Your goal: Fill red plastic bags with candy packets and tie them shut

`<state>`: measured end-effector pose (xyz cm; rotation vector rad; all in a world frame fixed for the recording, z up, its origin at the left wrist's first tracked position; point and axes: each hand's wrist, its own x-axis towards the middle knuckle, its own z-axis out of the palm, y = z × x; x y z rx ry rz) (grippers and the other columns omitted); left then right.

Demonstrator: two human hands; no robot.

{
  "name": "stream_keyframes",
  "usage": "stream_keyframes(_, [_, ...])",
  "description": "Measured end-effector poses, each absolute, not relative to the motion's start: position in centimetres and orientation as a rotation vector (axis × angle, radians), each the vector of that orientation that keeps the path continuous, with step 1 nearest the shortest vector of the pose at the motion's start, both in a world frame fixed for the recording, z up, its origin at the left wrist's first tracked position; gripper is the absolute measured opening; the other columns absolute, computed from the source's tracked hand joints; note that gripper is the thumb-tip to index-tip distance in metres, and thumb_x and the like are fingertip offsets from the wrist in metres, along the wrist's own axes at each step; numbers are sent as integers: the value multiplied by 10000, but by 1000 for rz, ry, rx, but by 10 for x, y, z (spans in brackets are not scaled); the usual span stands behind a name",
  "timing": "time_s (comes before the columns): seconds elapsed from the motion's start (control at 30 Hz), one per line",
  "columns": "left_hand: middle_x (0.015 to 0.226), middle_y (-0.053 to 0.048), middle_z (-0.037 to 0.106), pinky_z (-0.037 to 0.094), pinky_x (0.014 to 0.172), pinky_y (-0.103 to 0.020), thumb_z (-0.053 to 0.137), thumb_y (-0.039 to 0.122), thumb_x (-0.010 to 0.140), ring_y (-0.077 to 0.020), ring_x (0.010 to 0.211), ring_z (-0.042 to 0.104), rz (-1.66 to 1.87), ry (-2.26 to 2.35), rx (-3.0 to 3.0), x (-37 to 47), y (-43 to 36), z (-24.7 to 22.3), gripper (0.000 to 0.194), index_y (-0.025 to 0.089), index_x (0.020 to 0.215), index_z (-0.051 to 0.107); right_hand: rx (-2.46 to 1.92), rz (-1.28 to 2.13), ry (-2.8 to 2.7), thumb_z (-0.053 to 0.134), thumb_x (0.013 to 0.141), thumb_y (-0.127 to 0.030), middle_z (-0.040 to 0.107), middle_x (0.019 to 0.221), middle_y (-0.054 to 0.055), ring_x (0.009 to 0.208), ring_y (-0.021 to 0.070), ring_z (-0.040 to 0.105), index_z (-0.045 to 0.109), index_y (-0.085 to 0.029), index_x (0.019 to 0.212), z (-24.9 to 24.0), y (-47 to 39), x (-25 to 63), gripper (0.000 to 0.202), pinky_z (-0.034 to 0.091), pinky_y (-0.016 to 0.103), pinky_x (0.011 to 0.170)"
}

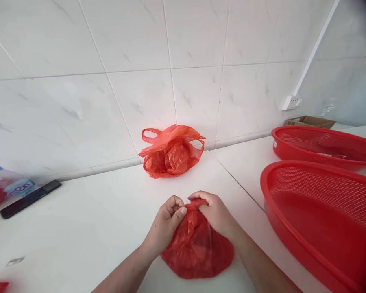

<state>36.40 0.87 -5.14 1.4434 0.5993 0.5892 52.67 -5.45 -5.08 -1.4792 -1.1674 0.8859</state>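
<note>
A red plastic bag (198, 252) rests on the white table in front of me, its lower part spread out and its top gathered. What it contains, if anything, cannot be made out through the film. My left hand (168, 221) pinches the gathered top from the left, thumb against fingers. From the right, my right hand (215, 211) grips the same top, with a bit of plastic showing between thumb and fingers. Behind them, against the wall, stands another red plastic carrier bag (173, 152) with its handles up and crumpled red bundles inside.
Two red plastic baskets (271, 191) with mesh sides stand on the right. A cardboard box (311, 121) lies behind them. At the left are a plastic bottle (14, 183) and a long black object (30, 199). A wall socket (292, 103) sits above the table.
</note>
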Motion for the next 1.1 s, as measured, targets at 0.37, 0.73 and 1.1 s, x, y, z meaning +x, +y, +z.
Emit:
stream_keyframes(0.37, [841, -43, 597, 439, 678, -296, 534, 205, 852, -181, 771, 547, 621, 355, 2406, 341, -33, -4, 208, 226, 653, 475, -1679, 589, -984, 446, 752, -188, 687, 918, 55, 893, 171, 614, 671, -173, 789, -69, -44, 559, 229, 438, 312, 847])
stream_keyframes(0.73, [1455, -102, 352, 428, 974, -496, 669, 521, 725, -346, 1290, 369, 442, 578, 2391, 343, -45, -7, 653, 344, 1314, 449, -1641, 704, -1065, 463, 823, -426, 655, 837, 28, 756, 162, 610, 611, -161, 1046, -83, -44, 570, 376, 467, 301, 737])
stream_keyframes(1.1, [842, -27, 695, 478, 676, -281, 517, 14, 677, -215, 788, 642, 480, 840, 2654, 314, -14, -45, 373, 256, 922, 660, -1857, 711, -1200, 512, 682, -553, 709, 1001, 58, 876, 258, 658, 664, -240, 967, -130, -26, 598, 450, 471, 378, 803])
